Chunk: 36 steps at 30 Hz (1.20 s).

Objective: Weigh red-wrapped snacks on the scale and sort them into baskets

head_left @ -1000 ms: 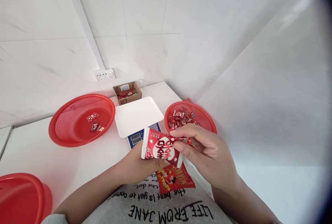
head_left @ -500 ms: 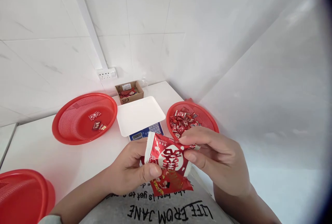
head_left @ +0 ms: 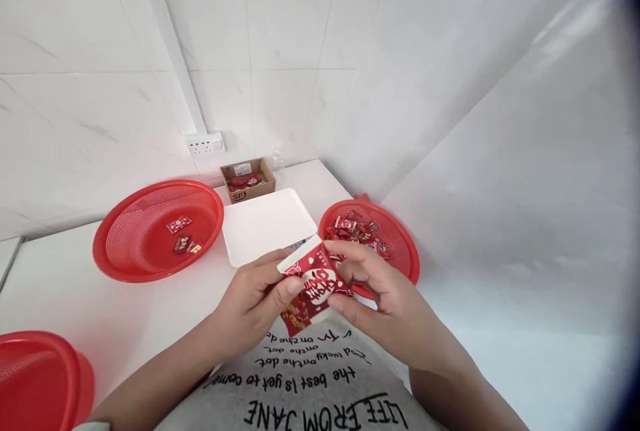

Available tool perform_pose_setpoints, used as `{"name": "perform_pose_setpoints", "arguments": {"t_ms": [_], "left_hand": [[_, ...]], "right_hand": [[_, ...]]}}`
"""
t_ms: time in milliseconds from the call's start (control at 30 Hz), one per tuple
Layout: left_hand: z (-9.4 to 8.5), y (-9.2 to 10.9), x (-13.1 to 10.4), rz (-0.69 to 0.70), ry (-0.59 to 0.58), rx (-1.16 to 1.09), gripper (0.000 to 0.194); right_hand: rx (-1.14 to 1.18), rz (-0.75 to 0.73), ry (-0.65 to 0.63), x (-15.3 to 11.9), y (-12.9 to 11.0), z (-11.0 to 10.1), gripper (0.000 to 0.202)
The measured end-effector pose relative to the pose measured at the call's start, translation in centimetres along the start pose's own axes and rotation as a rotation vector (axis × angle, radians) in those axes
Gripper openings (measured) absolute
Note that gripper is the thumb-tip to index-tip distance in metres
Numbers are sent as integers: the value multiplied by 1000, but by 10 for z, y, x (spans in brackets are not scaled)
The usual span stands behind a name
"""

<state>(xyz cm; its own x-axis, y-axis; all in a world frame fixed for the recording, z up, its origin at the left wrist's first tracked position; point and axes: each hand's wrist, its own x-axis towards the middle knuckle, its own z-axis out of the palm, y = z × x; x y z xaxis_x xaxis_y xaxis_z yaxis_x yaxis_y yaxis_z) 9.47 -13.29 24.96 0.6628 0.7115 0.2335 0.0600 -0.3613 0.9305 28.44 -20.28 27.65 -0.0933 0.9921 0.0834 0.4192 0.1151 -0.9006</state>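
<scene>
Both hands meet in front of my shirt on a small red candy packet (head_left: 321,286). It has a white crimped edge at its upper left and a white circle with red characters. My left hand (head_left: 253,304) grips its left side, thumb on the face and fingers behind. A second red wrapper with gold cartoon print (head_left: 296,316) shows under the left thumb; I cannot tell whether it is a separate packet. My right hand (head_left: 383,301) pinches the right side, thumb below and index finger above. The backs of the packets are hidden.
A white-topped scale (head_left: 270,224) stands behind my hands. To its right is a red basket (head_left: 407,238) of small wrapped candies; at left, another red basket (head_left: 115,261) holds several pieces. A cardboard box (head_left: 255,190) sits behind, and a third red basket (head_left: 75,378) at the lower left.
Both hands have moved up and slightly left with the packet, farther from my body. The packet is tilted more and now covers much of the scale's keypad.
</scene>
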Motion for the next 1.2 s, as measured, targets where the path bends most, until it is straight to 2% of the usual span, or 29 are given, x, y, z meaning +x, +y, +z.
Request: {"name": "perform_pose_setpoints", "arguments": {"t_ms": [100,200,267,333,433,500,633,867,933,1000,1100,1200], "left_hand": [[3,-5,4,-17,56,38,37],[3,-4,4,-50,57,64,27],[-1,-2,3,-83,15,30,21],[-6,0,1,-142,-65,-56,20],[-12,-1,1,-235,-160,-201,24],[-13,-4,1,-246,-140,-281,25],[-13,-10,2,-236,-13,-376,28],[-14,-18,4,-275,9,-379,28],[-14,-28,6,-312,69,-327,30],[-14,-43,5,-384,176,-281,32],[-16,-69,-8,-527,337,-270,32],[-16,-89,-30,-660,388,-326,33]], "right_hand": [[13,50,-49,4,0,6,62],[112,53,-122,7,1,10,66],[177,3,-154,8,3,9,56],[188,-33,-133,8,5,7,39],[103,10,-37,8,7,5,41],[72,51,9,8,7,6,43],[166,67,37,10,6,10,39],[218,112,-56,25,13,12,32],[225,146,-30,35,24,13,35],[232,193,34,48,44,17,36],[280,320,124,64,88,26,37],[317,465,166,75,138,40,36]]}}
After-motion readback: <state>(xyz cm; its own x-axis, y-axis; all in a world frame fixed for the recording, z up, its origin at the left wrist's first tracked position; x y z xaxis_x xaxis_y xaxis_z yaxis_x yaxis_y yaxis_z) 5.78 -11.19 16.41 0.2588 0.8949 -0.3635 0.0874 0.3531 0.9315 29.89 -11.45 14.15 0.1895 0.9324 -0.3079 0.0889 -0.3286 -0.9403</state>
